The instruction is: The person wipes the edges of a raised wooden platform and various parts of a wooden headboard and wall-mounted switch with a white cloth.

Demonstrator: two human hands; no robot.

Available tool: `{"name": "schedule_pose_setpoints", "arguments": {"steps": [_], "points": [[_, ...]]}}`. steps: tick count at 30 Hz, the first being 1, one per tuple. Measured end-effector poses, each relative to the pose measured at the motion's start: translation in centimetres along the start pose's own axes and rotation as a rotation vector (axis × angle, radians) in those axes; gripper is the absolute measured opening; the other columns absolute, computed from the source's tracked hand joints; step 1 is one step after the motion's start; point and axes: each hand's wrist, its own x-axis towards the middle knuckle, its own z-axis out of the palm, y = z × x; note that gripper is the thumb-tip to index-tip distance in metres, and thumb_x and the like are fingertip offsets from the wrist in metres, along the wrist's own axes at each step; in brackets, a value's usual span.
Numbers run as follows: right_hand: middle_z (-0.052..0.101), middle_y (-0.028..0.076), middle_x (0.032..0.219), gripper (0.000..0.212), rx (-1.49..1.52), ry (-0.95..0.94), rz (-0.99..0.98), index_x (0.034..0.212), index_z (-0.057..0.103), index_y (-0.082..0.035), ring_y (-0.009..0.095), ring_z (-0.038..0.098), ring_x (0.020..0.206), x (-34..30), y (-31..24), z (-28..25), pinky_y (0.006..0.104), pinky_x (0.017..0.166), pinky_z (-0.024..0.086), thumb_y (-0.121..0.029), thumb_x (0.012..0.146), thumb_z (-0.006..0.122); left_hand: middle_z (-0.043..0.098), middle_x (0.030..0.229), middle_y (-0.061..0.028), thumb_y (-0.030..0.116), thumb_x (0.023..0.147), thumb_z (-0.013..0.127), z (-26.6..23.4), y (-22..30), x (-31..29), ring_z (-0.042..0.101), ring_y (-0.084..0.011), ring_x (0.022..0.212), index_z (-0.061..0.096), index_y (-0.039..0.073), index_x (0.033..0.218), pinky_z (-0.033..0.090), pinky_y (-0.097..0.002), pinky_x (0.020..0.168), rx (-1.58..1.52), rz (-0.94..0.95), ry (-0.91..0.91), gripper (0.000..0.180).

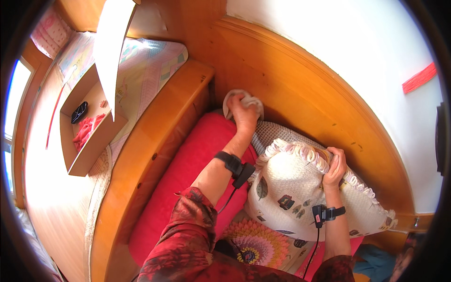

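Head view.

Left hand (244,112): arm stretched forward from the lower edge, red patterned sleeve pushed up, black wrist strap with cable. Fingers closed over a crumpled white cloth (234,99), pressing it against the wooden bed frame (282,80) in the corner beyond the red bolster (188,174).

Right hand (336,167): forearm upright, black wrist strap with cable. Fingers curled around the frilled edge of a white patterned pillow (296,197), gripping it and holding it tilted up from the bed; the pillow lies just beside the bolster, against the curved wooden frame.

Cardboard box (94,145): open, flap raised, standing on the quilted surface to the left, well apart from both hands. Contents: a red cloth (87,129) and a small black object (79,112), kind not discernible.
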Motion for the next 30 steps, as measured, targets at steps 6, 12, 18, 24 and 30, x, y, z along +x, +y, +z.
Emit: {"name": "schedule_pose_setpoints", "arguments": {"steps": [6,12,18,24,30], "points": [[0.056,0.016,0.081,0.022,0.003,-0.003,0.039,0.087,0.054,0.001,0.031,0.054,0.075,-0.2,0.3,-0.4,0.0365,0.068,0.042,-0.01,0.087,0.035,0.057,0.088,-0.0121,0.0,0.07,0.055,-0.7,-2.6,2.4,0.057,-0.0219,0.081,0.054,-0.002,0.091,0.046,-0.03,0.07,-0.114,-0.281,0.176,0.021],[0.056,0.016,0.08,0.022,-0.021,0.014,0.012,0.086,0.055,0.0,0.032,0.053,0.074,-0.2,0.7,-0.9,0.0366,0.067,0.041,-0.01,0.087,0.036,0.058,0.091,-0.0098,0.001,0.076,0.048,-1.5,-2.7,6.4,0.057,-0.0219,0.083,0.055,-0.002,0.092,0.045,-0.0303,0.072,-0.151,-0.498,0.222,0.017],[0.055,0.016,0.079,0.021,0.009,0.012,-0.02,0.086,0.055,0.0,0.031,0.053,0.073,0.3,-0.1,-0.2,0.0364,0.066,0.041,-0.009,0.087,0.036,0.058,0.093,-0.0107,0.0,0.075,0.053,-2.7,-1.8,6.2,0.056,-0.0216,0.086,0.054,-0.003,0.1,0.045,-0.0292,0.075,-0.482,-0.35,0.188,0.025],[0.056,0.015,0.079,0.019,0.011,0.025,-0.023,0.087,0.054,0.0,0.031,0.053,0.072,0.3,-0.2,-0.5,0.0368,0.065,0.041,-0.007,0.087,0.037,0.047,0.11,-0.011,-0.004,0.073,0.051,-1.4,7.6,3.5,0.044,-0.0223,0.106,0.048,-0.001,0.105,0.034,-0.0285,0.091,-0.361,-0.11,0.03,0.032],[0.056,0.015,0.079,0.017,-0.015,0.028,-0.017,0.087,0.054,-0.001,0.032,0.053,0.072,0.1,-0.2,-0.6,0.0371,0.065,0.041,-0.006,0.086,0.038,0.042,0.119,-0.02,-0.007,0.068,0.047,-4.1,13.0,6.4,0.037,-0.0342,0.115,0.046,-0.001,0.1,0.027,-0.036,0.099,0.043,0.381,-0.189,0.032]]}}
